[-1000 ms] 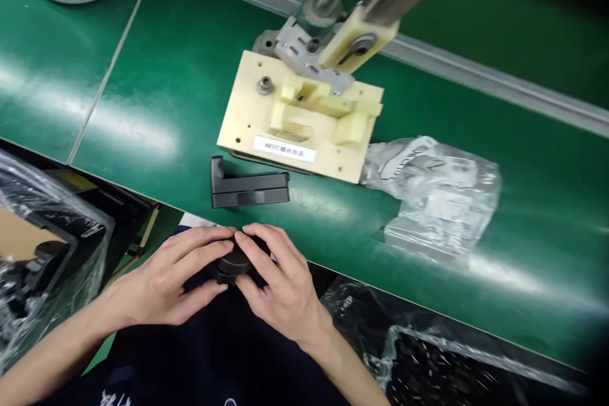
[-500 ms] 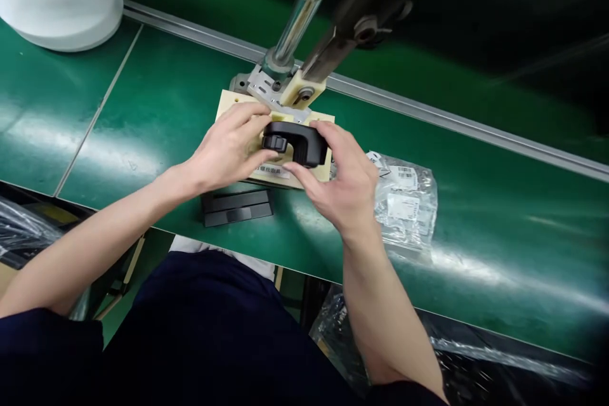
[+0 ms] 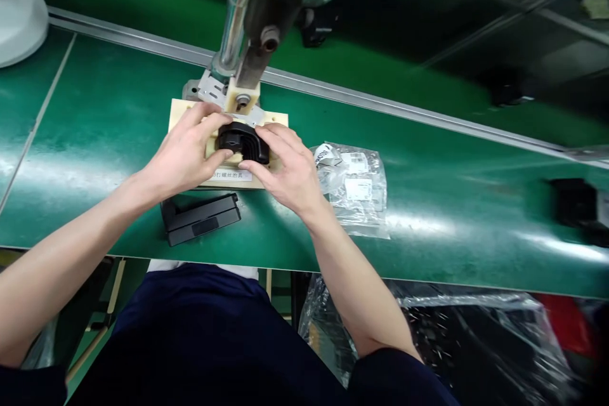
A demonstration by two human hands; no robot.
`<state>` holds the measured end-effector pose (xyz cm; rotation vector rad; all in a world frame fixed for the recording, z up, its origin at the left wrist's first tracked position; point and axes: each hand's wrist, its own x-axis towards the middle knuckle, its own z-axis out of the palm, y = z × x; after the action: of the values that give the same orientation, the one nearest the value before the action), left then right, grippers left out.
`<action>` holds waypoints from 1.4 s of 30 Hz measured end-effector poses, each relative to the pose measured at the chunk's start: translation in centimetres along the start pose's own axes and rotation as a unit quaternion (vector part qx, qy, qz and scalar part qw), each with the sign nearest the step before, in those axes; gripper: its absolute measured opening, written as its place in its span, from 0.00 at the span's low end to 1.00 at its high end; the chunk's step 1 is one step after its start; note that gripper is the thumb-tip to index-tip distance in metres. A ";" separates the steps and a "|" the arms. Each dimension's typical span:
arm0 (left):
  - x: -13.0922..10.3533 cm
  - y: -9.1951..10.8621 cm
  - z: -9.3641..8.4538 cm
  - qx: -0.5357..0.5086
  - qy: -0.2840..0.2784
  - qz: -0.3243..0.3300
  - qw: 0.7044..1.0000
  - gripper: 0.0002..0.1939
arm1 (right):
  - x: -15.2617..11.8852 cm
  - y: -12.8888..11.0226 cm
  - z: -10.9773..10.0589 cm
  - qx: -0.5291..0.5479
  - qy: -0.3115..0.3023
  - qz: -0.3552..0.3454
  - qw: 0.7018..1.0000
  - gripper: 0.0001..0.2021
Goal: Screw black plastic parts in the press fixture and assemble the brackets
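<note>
A curved black plastic part [image 3: 248, 139] lies on the cream fixture block [image 3: 277, 119], under the metal press head [image 3: 252, 66]. My left hand [image 3: 188, 149] grips its left end between thumb and fingers. On its right end, the thumb and fingers of my right hand [image 3: 285, 168] are closed in the same way. A label with printed characters [image 3: 233, 175] is on the block's front. In front of the block, near the table edge, lies a black rectangular part [image 3: 202, 221].
Clear plastic bags with white labels [image 3: 356, 190] lie right of the fixture. A white round base [image 3: 19, 13] stands at the back left. Black objects [image 3: 575, 203] sit at the far right of the green table [image 3: 457, 203]. Plastic-wrapped black items [image 3: 466, 342] are below the table edge.
The view has shifted to the right. The curved part has tilted and sits lower on the block, its grooved inner side now showing. Both hands still hold it.
</note>
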<state>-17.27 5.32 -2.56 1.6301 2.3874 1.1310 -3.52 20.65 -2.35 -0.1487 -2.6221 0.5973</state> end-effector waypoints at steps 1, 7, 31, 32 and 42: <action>0.2 0.1 -0.2 0.009 -0.003 -0.007 1.000 0.16 | 0.0 0.0 0.0 0.005 0.010 -0.004 1.000 0.20; 0.2 0.6 -0.7 0.086 -0.057 0.002 0.995 0.18 | 0.6 0.9 0.3 -0.008 -0.040 -0.038 0.998 0.22; -11.6 4.3 -2.2 0.180 -0.127 0.168 0.961 0.21 | -5.1 6.2 -4.8 0.010 -0.070 0.357 0.931 0.08; -11.9 3.6 -2.5 0.190 -0.128 0.174 0.958 0.21 | -5.3 6.2 -5.2 0.036 -0.055 0.362 0.930 0.10; -12.8 2.7 -4.3 0.107 -0.006 0.173 0.979 0.15 | -7.6 4.1 -6.5 0.173 0.107 0.392 0.897 0.10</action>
<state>-11.15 -6.96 -2.36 2.1807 2.3482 0.9211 6.23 25.40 -1.89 -1.1173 -2.1207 1.2119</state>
